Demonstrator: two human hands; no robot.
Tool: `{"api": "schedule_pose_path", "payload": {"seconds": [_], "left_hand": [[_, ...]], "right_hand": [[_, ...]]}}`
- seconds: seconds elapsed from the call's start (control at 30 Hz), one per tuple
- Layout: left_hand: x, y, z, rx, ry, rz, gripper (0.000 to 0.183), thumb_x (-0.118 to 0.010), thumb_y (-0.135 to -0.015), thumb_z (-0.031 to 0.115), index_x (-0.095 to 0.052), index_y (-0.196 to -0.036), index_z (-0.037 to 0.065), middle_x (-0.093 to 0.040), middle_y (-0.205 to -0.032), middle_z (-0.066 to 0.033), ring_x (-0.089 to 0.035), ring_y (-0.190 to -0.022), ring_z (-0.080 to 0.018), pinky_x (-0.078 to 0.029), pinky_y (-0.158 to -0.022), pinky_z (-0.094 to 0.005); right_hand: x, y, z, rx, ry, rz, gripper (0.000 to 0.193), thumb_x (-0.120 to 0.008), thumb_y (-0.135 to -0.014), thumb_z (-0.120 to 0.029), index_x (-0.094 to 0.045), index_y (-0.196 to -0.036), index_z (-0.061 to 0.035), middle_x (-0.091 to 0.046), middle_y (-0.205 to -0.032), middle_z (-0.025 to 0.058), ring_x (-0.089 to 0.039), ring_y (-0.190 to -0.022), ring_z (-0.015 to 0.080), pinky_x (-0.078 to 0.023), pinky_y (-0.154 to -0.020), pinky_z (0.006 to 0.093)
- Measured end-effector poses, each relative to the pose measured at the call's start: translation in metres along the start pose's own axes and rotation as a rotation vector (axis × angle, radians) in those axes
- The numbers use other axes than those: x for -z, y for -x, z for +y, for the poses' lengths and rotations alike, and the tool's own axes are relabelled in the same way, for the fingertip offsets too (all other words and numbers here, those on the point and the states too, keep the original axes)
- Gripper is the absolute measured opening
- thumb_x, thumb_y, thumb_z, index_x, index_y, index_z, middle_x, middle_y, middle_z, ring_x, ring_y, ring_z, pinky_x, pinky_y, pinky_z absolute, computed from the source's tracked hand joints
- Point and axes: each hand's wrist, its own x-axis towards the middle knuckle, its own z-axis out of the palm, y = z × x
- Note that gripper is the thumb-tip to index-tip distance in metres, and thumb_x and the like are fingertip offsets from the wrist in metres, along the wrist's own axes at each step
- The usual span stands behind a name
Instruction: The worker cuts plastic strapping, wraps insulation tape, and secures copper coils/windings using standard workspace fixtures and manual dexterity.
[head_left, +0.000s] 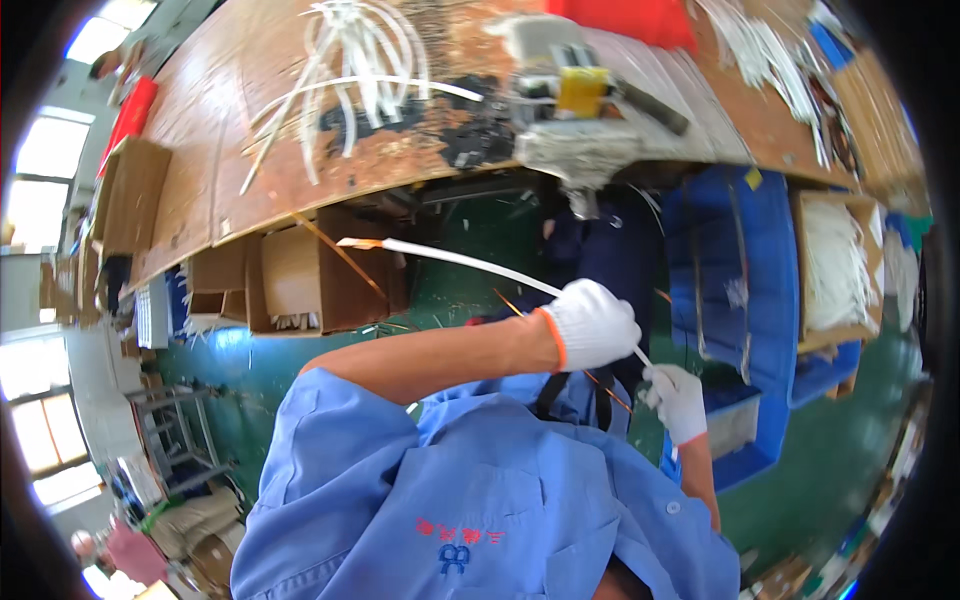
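My left hand (595, 325), in a white knit glove with an orange cuff, is closed around a long, thin white sleeve or tube (470, 262). From that hand the tube curves out to the left, and a copper-coloured flat tip (360, 243) shows at its far end. My right hand (678, 402), gloved in white too, sits lower and to the right, its fingers pinched on the tube's other end. A short piece of the tube spans the gap between both hands. The whole length hangs in front of my body, off the bench's near edge.
On the wooden bench (230, 130) lie a bundle of white tubes (365, 60) and a metal clamp-like device (575, 130) with a yellow part. Blue crates (735, 280) and a carton of white material (835, 265) stand right. Open cardboard boxes (290, 275) sit under the bench, left.
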Motion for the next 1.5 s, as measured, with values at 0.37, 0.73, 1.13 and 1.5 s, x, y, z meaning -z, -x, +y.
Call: {"api": "schedule_pose_path", "payload": {"seconds": [0.37,0.73,1.13,1.5], "left_hand": [[0.018,0.007,0.009,0.029,-0.043,-0.163,0.015,-0.083,-0.077,0.018,-0.089,-0.09,0.014,-0.082,-0.085,-0.0088,-0.082,-0.079,-0.0326,-0.061,-0.058,-0.0446],[0.017,0.016,0.01,0.073,0.085,-0.054,0.015,-0.082,-0.081,0.017,-0.083,-0.092,0.008,-0.08,-0.088,-0.0121,-0.081,-0.081,-0.0345,-0.062,-0.059,-0.0452],[0.197,0.052,-0.006,0.498,0.071,0.628,0.024,-0.073,-0.1,0.003,-0.077,-0.123,0.008,-0.076,-0.097,-0.0095,-0.074,-0.074,-0.0238,-0.061,-0.068,-0.0355],[0.156,0.03,-0.048,0.79,0.137,0.844,0.017,-0.072,-0.105,0.013,-0.069,-0.121,0.007,-0.075,-0.075,-0.0177,-0.075,-0.059,-0.0377,-0.058,-0.054,-0.0496]], "right_hand": [[-0.011,-0.011,-0.006,0.034,0.143,-0.069,0.025,-0.061,-0.11,-0.018,-0.076,-0.11,0.0014,-0.066,-0.068,0.0027,-0.05,-0.051,0.0051,-0.034,-0.047,0.0256],[-0.009,0.004,-0.046,0.291,0.281,0.014,0.019,-0.067,-0.107,-0.009,-0.079,-0.111,0.0038,-0.074,-0.077,0.0086,-0.065,-0.063,0.0116,-0.048,-0.057,0.031],[-0.019,0.061,-0.371,1.569,0.769,0.31,0.02,-0.082,-0.093,-0.005,-0.08,-0.113,-0.0057,-0.078,-0.095,0.0103,-0.073,-0.074,0.0315,-0.057,-0.069,0.0417],[-0.054,-0.049,-0.413,1.272,0.695,-0.102,0.011,-0.077,-0.097,-0.012,-0.077,-0.103,-0.0035,-0.076,-0.088,0.0159,-0.078,-0.083,0.0338,-0.06,-0.075,0.0442]]}}
